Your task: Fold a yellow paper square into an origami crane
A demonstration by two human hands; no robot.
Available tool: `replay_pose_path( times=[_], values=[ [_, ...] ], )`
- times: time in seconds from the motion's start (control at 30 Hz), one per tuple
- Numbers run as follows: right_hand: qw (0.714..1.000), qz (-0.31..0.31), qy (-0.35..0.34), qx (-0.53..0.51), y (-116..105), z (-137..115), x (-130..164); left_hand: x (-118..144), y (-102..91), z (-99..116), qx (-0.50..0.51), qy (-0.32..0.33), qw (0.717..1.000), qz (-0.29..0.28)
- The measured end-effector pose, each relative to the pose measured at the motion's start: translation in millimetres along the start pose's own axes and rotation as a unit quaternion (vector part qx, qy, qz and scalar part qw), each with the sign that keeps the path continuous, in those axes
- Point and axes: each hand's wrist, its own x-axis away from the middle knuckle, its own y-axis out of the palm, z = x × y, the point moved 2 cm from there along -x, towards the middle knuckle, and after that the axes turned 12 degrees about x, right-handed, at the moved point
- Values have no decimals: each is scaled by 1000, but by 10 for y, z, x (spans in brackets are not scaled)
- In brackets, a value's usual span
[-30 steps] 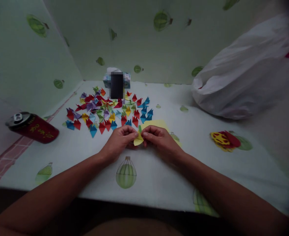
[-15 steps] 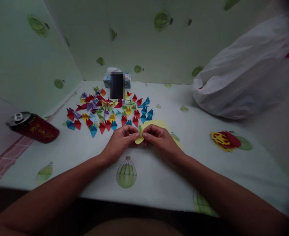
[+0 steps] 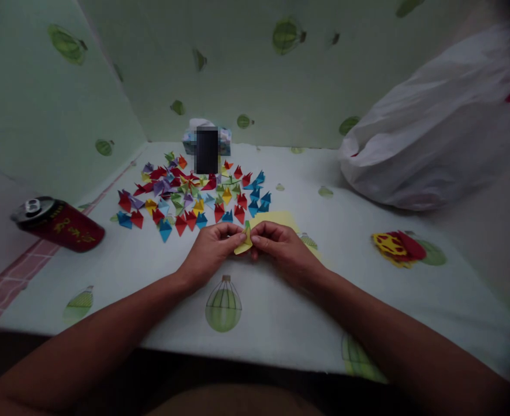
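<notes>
1. Your fingertips (image 3: pixel 242 236) are pinching a small yellow paper piece (image 3: pixel 242 248) from both sides; the left hand (image 3: pixel 211 249) is gripping its left edge and the right hand (image 3: pixel 280 245) its right, knuckles nearly touching.
2. You are holding the piece just above the tablecloth (image 3: pixel 280 323), near the table's middle, directly in front of a flat yellow sheet (image 3: pixel 276 218).
3. Judging by the grip, you are working a fold or crease in the piece; the next move is likely calling for pressing that crease with steady, matched pressure.
4. The spread of folded paper pieces (image 3: pixel 194 196) is lying just beyond your hands, so room forward is running short.
5. The red can (image 3: pixel 58 224) is lying well apart on the left, and the white plastic bag (image 3: pixel 436 133) is well apart on the right.
6. The near table edge is sitting under your forearms, with open cloth between.
</notes>
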Motion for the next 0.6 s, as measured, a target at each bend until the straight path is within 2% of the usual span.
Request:
replay_pose_path(
  times=[0.43,0.6],
  values=[
    [1000,15,16,17,24,-54,10,37,40,32,-30,15,999,1],
    [999,22,14,39,23,-84,14,34,38,13,-8,3,1000,-12]
  ],
)
